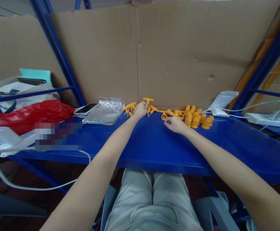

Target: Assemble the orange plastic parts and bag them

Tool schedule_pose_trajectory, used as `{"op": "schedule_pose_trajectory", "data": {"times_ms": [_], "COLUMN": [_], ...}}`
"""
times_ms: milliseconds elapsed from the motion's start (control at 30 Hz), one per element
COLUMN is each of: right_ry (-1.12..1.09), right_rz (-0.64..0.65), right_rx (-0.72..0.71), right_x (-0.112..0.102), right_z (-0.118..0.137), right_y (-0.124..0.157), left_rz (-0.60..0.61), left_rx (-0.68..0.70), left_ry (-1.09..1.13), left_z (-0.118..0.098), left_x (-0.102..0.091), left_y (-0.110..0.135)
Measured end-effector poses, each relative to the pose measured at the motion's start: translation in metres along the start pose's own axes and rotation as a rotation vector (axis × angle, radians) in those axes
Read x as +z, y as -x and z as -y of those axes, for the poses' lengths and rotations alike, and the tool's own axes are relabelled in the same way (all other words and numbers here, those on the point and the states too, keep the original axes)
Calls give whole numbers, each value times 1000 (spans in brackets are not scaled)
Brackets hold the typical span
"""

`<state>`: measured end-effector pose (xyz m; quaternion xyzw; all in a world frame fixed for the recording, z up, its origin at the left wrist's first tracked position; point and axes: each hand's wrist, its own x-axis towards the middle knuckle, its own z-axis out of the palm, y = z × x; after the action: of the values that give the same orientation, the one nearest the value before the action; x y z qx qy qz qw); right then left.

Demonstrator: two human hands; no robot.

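Note:
My left hand [140, 110] is closed, its fingertips at the shaft of an upright orange T-handled corkscrew [148, 100]. Another orange corkscrew [152, 110] with a metal spiral lies just right of these fingers. Several more corkscrews [130, 106] lie in a pile to the left, partly hidden by the hand. My right hand [176, 124] has its fingers curled together beside an orange hollow cap [164, 116]; what is inside the fingers is hidden. Behind and right of it stand several orange plastic bodies [195, 120] in a cluster.
The blue shelf top [149, 150] is backed by a cardboard sheet [178, 54]. Left lie a clear plastic bag [110, 110], a phone [88, 108] and a red bag [34, 115]. At right are white cables and a power strip [262, 118]. Blue posts [55, 51] flank the space.

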<state>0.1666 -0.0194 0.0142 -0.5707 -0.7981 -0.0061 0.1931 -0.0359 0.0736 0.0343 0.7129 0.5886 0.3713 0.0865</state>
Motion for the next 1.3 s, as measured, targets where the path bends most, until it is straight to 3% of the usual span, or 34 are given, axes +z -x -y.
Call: {"op": "schedule_pose_trajectory", "data": {"times_ms": [233,533,700,867,1033,1167,1300], "right_ry": [60,86,75,89,114,119,134], "right_rz": [104,137,135,136,111,124,133], "right_rx": [-17,-50,-77,-75,-59,-32,-31], "right_x": [-2,-3,-1,-1,-3,-5,-8], "right_z": [12,20,19,18,17,17,19], "right_y": [4,7,6,6,6,6,7], "left_rz": [79,176,173,155,311,511,469], "left_rx": [109,124,135,214,402,477,459], "left_ry": [-190,-337,-365,-404,-366,-367,-373], "left_z": [9,18,7,-24,-55,-60,-59], "left_x": [8,9,-3,-12,11,35,47], "left_y": [-13,-14,-21,-21,0,14,16]}}
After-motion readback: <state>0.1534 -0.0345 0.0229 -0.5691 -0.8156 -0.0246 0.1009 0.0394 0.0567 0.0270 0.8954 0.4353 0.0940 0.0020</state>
